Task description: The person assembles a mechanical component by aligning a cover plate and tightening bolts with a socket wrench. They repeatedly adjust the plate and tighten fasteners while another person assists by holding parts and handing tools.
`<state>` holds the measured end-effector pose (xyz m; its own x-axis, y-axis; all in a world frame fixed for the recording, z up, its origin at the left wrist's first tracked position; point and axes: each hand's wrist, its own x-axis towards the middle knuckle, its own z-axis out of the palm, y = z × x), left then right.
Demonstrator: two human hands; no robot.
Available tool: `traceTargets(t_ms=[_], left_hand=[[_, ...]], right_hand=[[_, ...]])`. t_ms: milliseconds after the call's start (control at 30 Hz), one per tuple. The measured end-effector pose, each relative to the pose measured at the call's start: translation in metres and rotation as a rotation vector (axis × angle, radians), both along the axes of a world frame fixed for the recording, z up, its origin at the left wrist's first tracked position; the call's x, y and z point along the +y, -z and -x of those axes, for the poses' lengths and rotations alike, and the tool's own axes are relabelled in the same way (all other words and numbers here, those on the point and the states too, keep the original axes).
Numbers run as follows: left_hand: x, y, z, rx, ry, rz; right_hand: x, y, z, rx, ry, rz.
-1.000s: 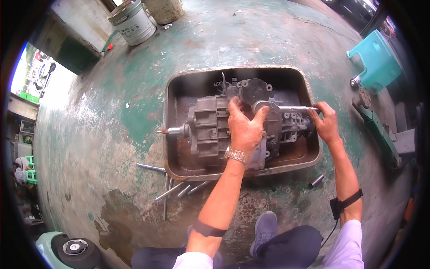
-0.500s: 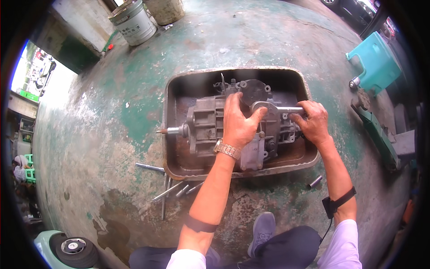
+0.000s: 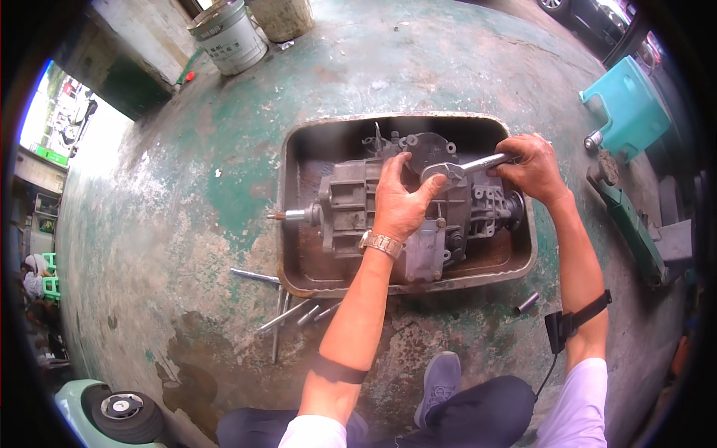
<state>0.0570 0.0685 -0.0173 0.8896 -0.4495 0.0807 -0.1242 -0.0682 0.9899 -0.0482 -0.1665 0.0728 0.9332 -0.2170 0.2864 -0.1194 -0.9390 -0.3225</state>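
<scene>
The scuffed green floor carries a deep metal tray in front of you. The gear housing lies inside the tray, its splined shaft reaching over the left rim. A dark round cover sits on the far side of the housing. Your left hand has thumb and forefinger spread, the thumb against the head of the wrench; you cannot tell whether its other fingers pinch anything. Your right hand closes its grip round the handle's outer end. The wrench lies above the housing, just on the near side of the cover. Loose metal rods and a short metal cylinder lie on the floor near the tray.

Caution: if the head seats poorly or your left thumb lets it tilt, the wrench could slip under load and drive your right knuckles into the housing or tray rim. Uneven force could also rock the housing.

Not visible: whatever lies under the wrench head, your left fingertips' contact, and the handle's end inside your right palm.
</scene>
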Motion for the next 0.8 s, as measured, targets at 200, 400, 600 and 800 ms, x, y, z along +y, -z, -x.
traceTargets(t_ms=[200,400,600,800], left_hand=[[0.003,0.0,-0.001,-0.049,0.008,-0.056],[0.005,-0.009,0.001,-0.065,0.026,-0.133],[-0.005,-0.007,0.015,-0.262,-0.095,-0.108],[-0.017,-0.023,0.013,-0.026,-0.039,0.136]], right_hand=[[-0.001,-0.014,-0.009,0.056,0.015,-0.025],[-0.002,-0.018,-0.012,0.017,-0.029,-0.049],[-0.003,-0.013,-0.011,0.046,0.032,-0.038],[-0.004,-0.021,-0.005,-0.106,0.014,-0.025]])
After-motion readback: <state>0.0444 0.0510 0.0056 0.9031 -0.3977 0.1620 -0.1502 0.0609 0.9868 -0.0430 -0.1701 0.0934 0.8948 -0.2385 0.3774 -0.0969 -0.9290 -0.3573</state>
